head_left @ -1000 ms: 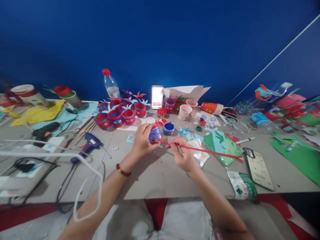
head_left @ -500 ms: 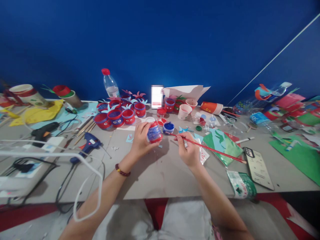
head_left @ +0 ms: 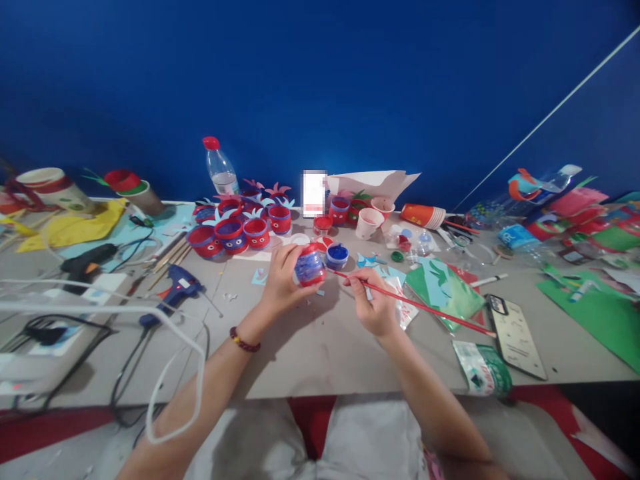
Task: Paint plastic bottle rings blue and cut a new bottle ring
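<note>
My left hand is wrapped round a small cup painted red at its ends with a blue band about its middle. It is held on its side above the table. Between the fingers of my right hand is a long red paintbrush, its tip close to the blue band; I cannot tell whether it touches. Just right of the cup stands an open pot of blue paint. Behind the pot are a red-stained lid and a pot of red paint.
Several red and blue painted cups stand behind my left hand. A blue glue gun, cables and a power strip lie to the left. Paper cups, green sheets and a phone are on the right.
My right hand has drawn the paintbrush tip from in front of the blue paint pot leftward to the cup's side. My left hand holds the cup almost unmoved.
</note>
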